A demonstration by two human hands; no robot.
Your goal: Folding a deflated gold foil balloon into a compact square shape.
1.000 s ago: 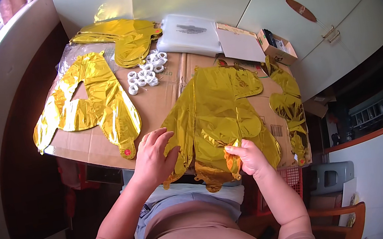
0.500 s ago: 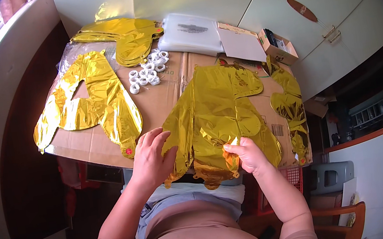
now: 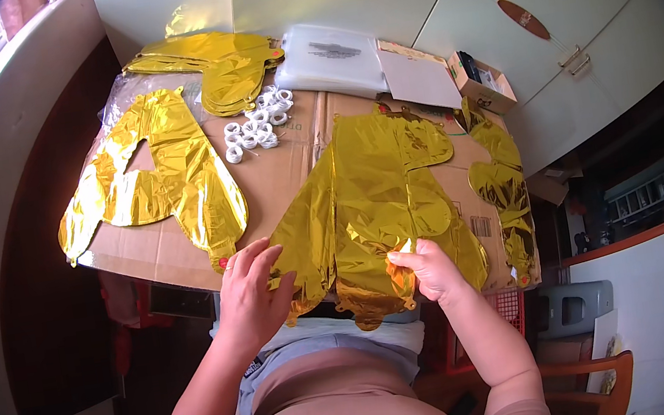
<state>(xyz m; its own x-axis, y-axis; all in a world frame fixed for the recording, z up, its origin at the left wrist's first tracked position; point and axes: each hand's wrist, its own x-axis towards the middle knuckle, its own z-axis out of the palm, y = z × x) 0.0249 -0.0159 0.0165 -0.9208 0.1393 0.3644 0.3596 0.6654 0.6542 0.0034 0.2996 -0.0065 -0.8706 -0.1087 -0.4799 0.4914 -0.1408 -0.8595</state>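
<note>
The gold foil sheet (image 3: 374, 171) lies flattened on the cardboard-covered worktop (image 3: 261, 192), with its long axis running roughly from 12 to 6 o'clock and its left edge slanting out toward 7; its scalloped lower end reaches past the near edge, over the person's lap. The right hand (image 3: 436, 272) is the nearer one, and it is closed: thumb and fingers pinch a bunched, orange-tinted fold of that sheet, which sits at 9 o'clock from the knuckles, while the broad body of the foil spreads away at 11. The left hand (image 3: 255, 296) is open and holds nothing, fingers loosely spread and pointing toward 1 o'clock; the pinched fold lies well apart from it at 3 o'clock, the body of the sheet at 2. Its thumb is just beside the sheet's lower left edge, though whether they touch cannot be told. From this hand a second foil piece (image 3: 176, 171) lies at 11 o'clock, its red-dotted tab close by the fingers, and a cluster of white rings (image 3: 255, 124) farther off at 12. Another foil strip (image 3: 497, 165) lies at 1 o'clock from the right hand.
</note>
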